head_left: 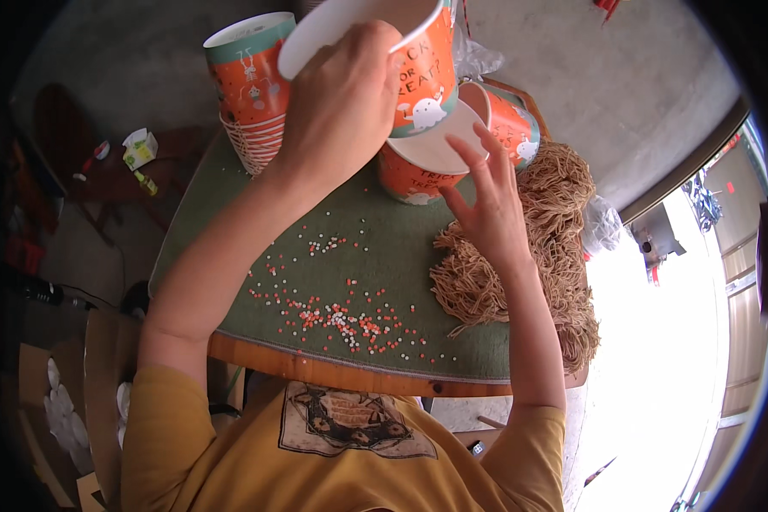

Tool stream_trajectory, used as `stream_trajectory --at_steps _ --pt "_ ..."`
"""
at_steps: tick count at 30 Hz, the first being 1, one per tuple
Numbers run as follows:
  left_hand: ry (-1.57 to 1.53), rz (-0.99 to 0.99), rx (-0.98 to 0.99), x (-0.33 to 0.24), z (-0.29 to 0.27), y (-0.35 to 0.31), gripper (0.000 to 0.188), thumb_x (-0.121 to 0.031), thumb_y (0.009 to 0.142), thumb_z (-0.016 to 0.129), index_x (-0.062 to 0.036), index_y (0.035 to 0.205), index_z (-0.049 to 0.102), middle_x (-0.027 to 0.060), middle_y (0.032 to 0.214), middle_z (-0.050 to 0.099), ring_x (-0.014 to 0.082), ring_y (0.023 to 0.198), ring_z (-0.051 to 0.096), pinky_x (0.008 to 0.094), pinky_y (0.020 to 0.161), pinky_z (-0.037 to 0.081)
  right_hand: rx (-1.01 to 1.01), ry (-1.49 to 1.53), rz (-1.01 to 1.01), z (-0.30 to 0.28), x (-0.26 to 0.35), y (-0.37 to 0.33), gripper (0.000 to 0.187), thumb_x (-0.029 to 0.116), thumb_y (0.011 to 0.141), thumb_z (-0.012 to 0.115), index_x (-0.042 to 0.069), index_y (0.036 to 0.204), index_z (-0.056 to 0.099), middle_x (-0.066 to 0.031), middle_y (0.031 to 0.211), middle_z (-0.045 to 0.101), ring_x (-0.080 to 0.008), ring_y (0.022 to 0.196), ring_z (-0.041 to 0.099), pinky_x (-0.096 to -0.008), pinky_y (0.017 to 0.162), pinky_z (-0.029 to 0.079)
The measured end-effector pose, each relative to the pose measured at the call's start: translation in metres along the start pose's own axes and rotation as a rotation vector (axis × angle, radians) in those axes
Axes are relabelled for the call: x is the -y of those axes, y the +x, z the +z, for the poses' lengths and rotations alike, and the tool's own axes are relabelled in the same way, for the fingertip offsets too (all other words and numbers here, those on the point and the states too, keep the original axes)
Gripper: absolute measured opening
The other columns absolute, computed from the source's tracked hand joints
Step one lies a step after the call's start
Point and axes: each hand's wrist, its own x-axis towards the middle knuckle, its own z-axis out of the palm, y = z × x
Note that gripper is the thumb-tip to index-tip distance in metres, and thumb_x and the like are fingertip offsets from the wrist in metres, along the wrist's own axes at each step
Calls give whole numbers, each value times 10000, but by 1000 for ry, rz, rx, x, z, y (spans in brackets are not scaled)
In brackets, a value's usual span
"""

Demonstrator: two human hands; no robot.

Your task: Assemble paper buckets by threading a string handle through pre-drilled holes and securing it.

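Observation:
My left hand [341, 107] is closed on the rim of an orange paper bucket [428, 81] with a printed white ghost. That bucket is raised and tilted above a second orange paper bucket [418, 177], which stands on the green tabletop with its white inside partly in view. My right hand [493, 200] reaches beside the lower bucket, fingers spread near its rim and holding nothing. Whether a fingertip touches the rim I cannot tell. Another orange bucket [510, 128] lies on its side just behind, its opening turned left.
A stack of nested paper buckets [252, 94] rises at the far left of the table [367, 247]. Small orange and white beads [341, 322] lie scattered near the front edge. Bundles of tan string [555, 230] cover the right side. A cardboard box [55, 418] sits lower left.

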Motion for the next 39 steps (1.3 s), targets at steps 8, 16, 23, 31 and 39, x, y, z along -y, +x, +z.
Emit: stream_trajectory --at_steps 8,16,23,31,39 --pt "-59 -2 180 -16 -128 -58 154 34 919 543 9 1069 521 113 849 555 215 721 542 321 654 451 276 186 328 -60 -16 -40 231 108 844 686 77 1069 642 -93 1038 629 -284 985 613 -394 862 494" --pt "70 103 665 -25 -110 -145 294 18 771 606 -14 1055 539 107 901 573 267 830 603 388 765 475 427 -103 268 -72 -8 -92 142 133 815 717 79 934 661 -76 935 602 -281 991 556 -398 832 477" --pt "-71 17 438 -47 -107 -133 423 -13 771 712 -10 1169 568 111 1054 593 275 953 601 382 822 490 358 229 378 -75 23 -75 81 72 829 690 61 906 667 -62 868 617 -258 874 601 -394 783 495" --pt "-845 -709 621 -98 -107 -130 465 -98 896 669 -12 1303 460 142 1147 627 236 960 664 338 709 542 210 152 -155 -52 125 -42 240 69 721 764 100 953 710 -21 647 516 -191 564 524 -327 482 428" --pt "-535 -643 685 -73 -129 -171 111 -89 901 653 -36 939 563 102 788 665 277 708 679 375 579 519 359 332 -61 -22 111 -71 320 83 730 767 97 1041 696 -53 694 557 -233 601 574 -326 506 456"
